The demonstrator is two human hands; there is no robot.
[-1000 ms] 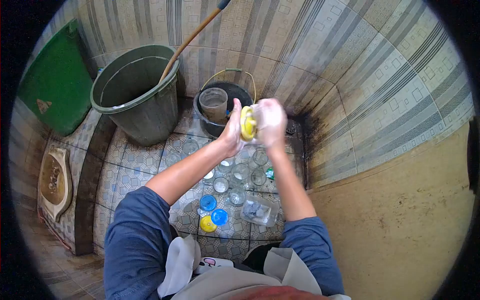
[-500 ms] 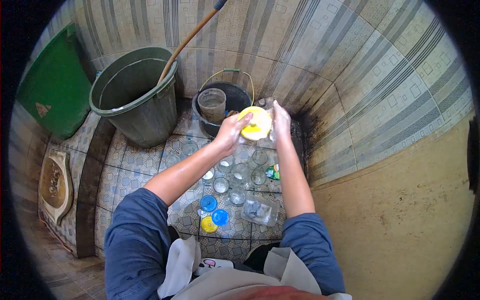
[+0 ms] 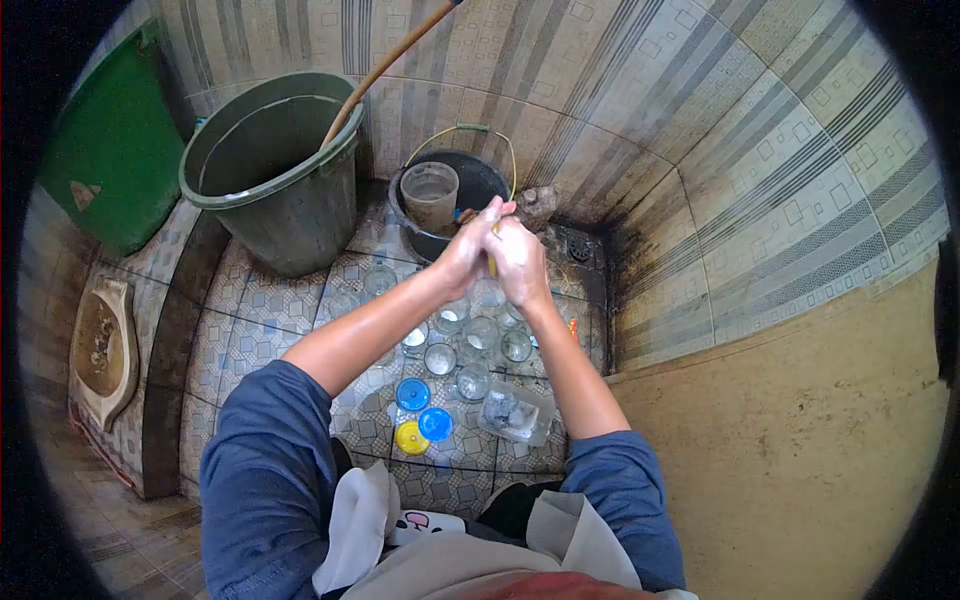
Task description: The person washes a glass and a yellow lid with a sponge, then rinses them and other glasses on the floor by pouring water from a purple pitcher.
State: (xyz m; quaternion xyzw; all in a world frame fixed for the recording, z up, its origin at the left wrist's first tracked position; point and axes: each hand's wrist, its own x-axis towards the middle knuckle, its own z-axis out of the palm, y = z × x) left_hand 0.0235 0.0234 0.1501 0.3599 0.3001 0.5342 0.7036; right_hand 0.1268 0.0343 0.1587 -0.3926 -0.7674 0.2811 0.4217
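Observation:
My left hand (image 3: 464, 254) and my right hand (image 3: 518, 262), both with white suds on them, are pressed around a round yellow lid (image 3: 492, 266). Only a thin strip of its edge shows between the palms. Below the hands, several clear glass jars (image 3: 440, 359) stand on the tiled floor. Two blue lids (image 3: 435, 424) and another yellow lid (image 3: 411, 438) lie closer to me. Beside them sits a clear plastic tub (image 3: 515, 414) with a dark scrubber and suds in it.
Behind my hands stands a dark bucket (image 3: 406, 225) holding a grey scoop (image 3: 430, 208). A large green bin (image 3: 290, 225) with a brown hose (image 3: 385, 65) is at the back left. A squat toilet (image 3: 125, 345) is on a raised step; a drain (image 3: 577, 250) lies by the corner.
The yellow lid has turned from face-on to edge-on, and my right hand has moved left and closed over it. The view has shifted slightly.

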